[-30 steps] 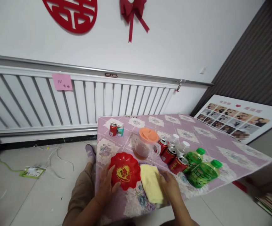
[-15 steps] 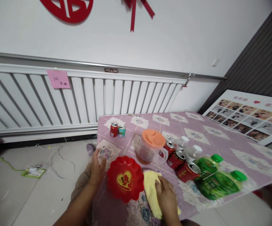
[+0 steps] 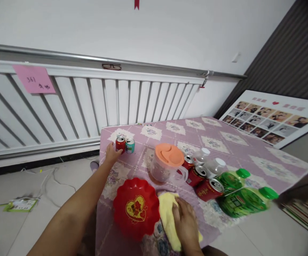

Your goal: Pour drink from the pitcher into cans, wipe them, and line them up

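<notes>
My left hand (image 3: 112, 153) is at a small red can (image 3: 120, 143), with the thumb across its lower front and the fingers along its left side. Right beside that can stands a small teal can (image 3: 130, 146). Flat on a yellow cloth (image 3: 168, 217) rests my right hand (image 3: 186, 220), its fingers curled over the fabric. Between my arms sits a red scalloped bowl (image 3: 136, 209) with a gold heart printed inside. Behind the cloth is a clear jug (image 3: 160, 170) with an orange lid.
Several larger red cans (image 3: 209, 189), clear bottles with white caps (image 3: 215, 167) and green bottles (image 3: 246, 202) stand on the right of the patterned tablecloth (image 3: 175, 128). A white radiator (image 3: 140, 99) lines the wall behind. A power strip (image 3: 21, 204) and cables lie on the floor.
My left hand has moved forward from beside the bowl to the small red can. My right hand stays on the yellow cloth. The view has shifted somewhat.
</notes>
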Available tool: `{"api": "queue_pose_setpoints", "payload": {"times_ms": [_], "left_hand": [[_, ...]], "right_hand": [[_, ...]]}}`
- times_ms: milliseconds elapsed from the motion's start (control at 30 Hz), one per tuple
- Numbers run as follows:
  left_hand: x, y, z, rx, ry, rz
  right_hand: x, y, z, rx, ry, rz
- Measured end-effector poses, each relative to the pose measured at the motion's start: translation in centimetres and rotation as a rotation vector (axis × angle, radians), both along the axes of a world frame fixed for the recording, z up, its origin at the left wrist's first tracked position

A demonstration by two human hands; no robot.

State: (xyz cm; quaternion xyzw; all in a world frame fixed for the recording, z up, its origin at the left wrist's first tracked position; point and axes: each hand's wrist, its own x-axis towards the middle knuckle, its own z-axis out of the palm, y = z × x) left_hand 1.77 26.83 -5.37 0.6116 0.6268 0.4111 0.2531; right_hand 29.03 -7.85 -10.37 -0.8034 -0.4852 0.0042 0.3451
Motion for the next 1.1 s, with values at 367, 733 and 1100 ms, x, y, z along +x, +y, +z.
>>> {"api": "queue_pose_setpoints", "payload": {"times_ms": [367, 733, 1100], "left_hand": [[1.3, 2.3, -1.3, -0.023, -0.018, -0.005], [0.8, 0.7, -0.1, -0.065, -0.237, -0.041], [-0.3, -7.5, 4.4, -0.074, -0.547, -0.315]], "right_hand": [[-0.3, -0.1, 0.1, 0.03, 0.039, 0.001], [-0.6, 0.1, 0.6, 0.004, 0.056, -0.028], [-1.0, 0.4, 1.0, -0.014, 0.02, -0.041]]}}
